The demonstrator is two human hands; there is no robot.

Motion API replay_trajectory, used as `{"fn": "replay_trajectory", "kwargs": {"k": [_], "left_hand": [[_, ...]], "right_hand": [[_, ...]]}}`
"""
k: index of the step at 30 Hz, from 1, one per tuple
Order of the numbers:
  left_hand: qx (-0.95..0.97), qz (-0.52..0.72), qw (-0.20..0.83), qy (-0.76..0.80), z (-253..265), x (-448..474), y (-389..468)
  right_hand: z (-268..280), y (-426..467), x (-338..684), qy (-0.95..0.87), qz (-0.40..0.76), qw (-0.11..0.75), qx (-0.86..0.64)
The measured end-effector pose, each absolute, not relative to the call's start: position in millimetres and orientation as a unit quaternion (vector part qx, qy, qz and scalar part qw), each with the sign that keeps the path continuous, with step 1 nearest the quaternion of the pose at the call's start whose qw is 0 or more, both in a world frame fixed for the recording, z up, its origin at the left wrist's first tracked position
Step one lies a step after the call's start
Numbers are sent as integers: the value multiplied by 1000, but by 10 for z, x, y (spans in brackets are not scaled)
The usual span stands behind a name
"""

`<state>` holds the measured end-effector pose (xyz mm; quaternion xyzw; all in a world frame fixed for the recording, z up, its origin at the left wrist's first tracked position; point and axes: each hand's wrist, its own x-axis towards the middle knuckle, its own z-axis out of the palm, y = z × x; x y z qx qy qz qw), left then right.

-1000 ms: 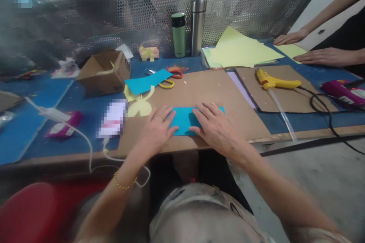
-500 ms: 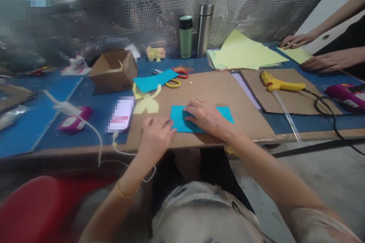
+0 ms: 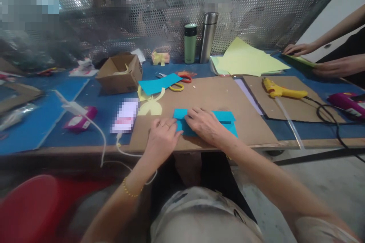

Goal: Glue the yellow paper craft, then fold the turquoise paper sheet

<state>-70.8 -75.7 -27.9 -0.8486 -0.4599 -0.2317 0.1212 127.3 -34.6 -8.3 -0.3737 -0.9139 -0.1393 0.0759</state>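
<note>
A sheet of bright blue paper (image 3: 226, 115) lies on the brown cardboard (image 3: 242, 133), its far part folded over toward me as a flap that stands slightly off the layer beneath. My left hand (image 3: 164, 134) is closed on the sheet's left end, thumb and bent fingers at its edge. Across the middle of the fold lies my right hand (image 3: 203, 123), fingers bent and gripping the paper from above; the part under the palm is hidden. Beyond my hands are a second blue paper piece (image 3: 159, 82), pale yellow paper cutouts (image 3: 151, 107) and scissors (image 3: 176, 87).
A phone (image 3: 125, 115) with a white cable lies left, near an open cardboard box (image 3: 121, 76). A green tumbler (image 3: 190, 45) and a steel flask (image 3: 209, 38) stand behind. At right are a yellow glue gun (image 3: 285, 91), yellow-green sheets (image 3: 251, 59) and another person's hands (image 3: 333, 66).
The blue sheet lay flat before; now its far part is turned up and over toward me under my right hand. The other person's yellow-green paper has been tilted up. The view has shifted slightly.
</note>
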Motion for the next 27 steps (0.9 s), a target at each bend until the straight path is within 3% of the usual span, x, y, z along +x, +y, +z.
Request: {"fn": "replay_trajectory", "kwargs": {"k": [19, 27], "left_hand": [[-834, -152, 104, -521, -186, -623, -606], [-869, -117, 60, -478, -215, -543, -506]], "right_hand": [[-94, -419, 1261, -909, -114, 85, -393], [-104, -393, 1280, -915, -91, 87, -384]]}}
